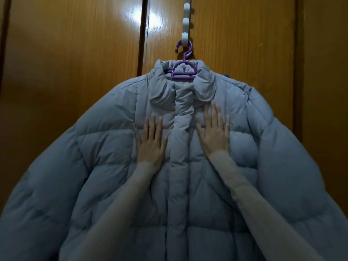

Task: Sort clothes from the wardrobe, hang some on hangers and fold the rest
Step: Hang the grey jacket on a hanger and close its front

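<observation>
Both hands lie flat with straight fingers, left hand and right hand pressing the grey puffer jacket, which hangs upright, collar up, on a purple hanger against the wardrobe door.

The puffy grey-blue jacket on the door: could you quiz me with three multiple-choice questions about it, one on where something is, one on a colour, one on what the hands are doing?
1. Where does the purple plastic hanger hook on?
A. a white plastic over-door hook strip
B. a metal rail
C. a door handle

2. What colour is the padded puffer jacket?
A. red
B. grey-blue
C. black

3. How do the two hands lie?
A. both gripping the sleeves
B. one holding the hanger
C. both flat on the jacket's chest

Answers:
1 A: the hanger's hook sits on the white strip against the brown wooden wardrobe door.
2 B: the quilted fabric is grey-blue throughout.
3 C: the left hand and right hand press with straight fingers either side of the closed front.
</observation>
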{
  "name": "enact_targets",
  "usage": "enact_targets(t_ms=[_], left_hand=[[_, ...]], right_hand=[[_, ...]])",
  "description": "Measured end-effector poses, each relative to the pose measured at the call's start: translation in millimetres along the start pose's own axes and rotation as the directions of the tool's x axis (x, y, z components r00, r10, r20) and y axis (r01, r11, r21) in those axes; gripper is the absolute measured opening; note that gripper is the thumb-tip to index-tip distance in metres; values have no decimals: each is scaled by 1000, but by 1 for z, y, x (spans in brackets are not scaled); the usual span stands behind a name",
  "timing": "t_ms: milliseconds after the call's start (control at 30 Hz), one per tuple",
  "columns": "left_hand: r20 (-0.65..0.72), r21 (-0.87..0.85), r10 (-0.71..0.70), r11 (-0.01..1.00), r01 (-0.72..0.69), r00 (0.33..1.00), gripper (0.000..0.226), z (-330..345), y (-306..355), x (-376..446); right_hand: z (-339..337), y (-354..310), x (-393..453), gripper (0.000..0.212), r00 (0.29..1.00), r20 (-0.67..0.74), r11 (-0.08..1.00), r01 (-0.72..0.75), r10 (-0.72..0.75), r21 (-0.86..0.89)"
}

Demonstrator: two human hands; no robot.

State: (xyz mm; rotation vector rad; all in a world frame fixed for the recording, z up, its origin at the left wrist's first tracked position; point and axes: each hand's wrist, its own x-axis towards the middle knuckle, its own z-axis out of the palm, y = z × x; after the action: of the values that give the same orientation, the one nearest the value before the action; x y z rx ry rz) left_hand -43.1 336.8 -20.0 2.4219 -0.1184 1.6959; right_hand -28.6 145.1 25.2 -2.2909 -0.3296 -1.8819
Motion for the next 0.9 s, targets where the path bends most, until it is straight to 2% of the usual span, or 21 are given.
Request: enact_targets(t_ms=[133, 267, 333, 400, 433, 467, 500, 567, 633, 667, 733, 800, 867, 900], left_hand=[[111, -7, -61, 998, 62, 992, 57, 16, -9, -65], [255, 63, -108, 993, 95, 961, 72, 13, -5, -120], [352, 108, -170, 984, 140, 921, 78, 3, 2, -132], [394, 100, -272, 962, 254, 878, 61, -14, 16, -130], [358, 58, -317, 946, 318, 878, 52, -25, 26, -128], [292, -3, -344, 933, 360, 892, 45, -33, 36, -124], [225, -60, -357, 924, 378, 907, 42, -40, 46, -122], [123, -150, -326, 928, 342, 937, 48, -49, 69, -116], [52, -181, -232, 954, 237, 971, 55, -56, 93, -111], [63, -154, -202, 966, 210, 977, 53, -57, 105, -109], [200, -19, -204, 977, 212, 958, 62, -53, 124, -107], [328, 86, -219, 976, 202, 919, 71, -44, 136, -110], [410, 82, -210, 978, 193, 888, 71, -37, 141, -111], [439, 60, -196, 980, 189, 877, 69, -36, 142, -109]], right_hand=[[7, 8, -60, 56, 991, 136, 997, 3, 7, -73], [-1, 3, -101, 61, 948, 318, 998, -8, 29, -69], [-13, 0, -116, 62, 910, 413, 999, -12, 32, -50], [-30, -3, -121, 62, 843, 537, 1000, -16, 21, -15], [-42, -4, -120, 62, 823, 568, 999, -23, 4, 26], [-54, -4, -120, 60, 828, 560, 998, -26, -13, 62], [-68, -2, -122, 57, 867, 496, 996, -5, -40, 89], [-88, 3, -124, 48, 978, 205, 999, 25, -32, 37], [-106, 13, -127, 42, 1000, 8, 999, -26, 26, -44], [-114, 17, -129, 45, 996, -21, 993, -86, 84, -75], [-133, 25, -129, 58, 967, -17, 961, -255, 255, -109], [-151, 39, -127, 71, 874, 51, 873, -477, 483, -102], [-164, 54, -126, 74, 772, 171, 789, -608, 613, -84], [-167, 61, -126, 68, 756, 206, 779, -624, 621, -58]])
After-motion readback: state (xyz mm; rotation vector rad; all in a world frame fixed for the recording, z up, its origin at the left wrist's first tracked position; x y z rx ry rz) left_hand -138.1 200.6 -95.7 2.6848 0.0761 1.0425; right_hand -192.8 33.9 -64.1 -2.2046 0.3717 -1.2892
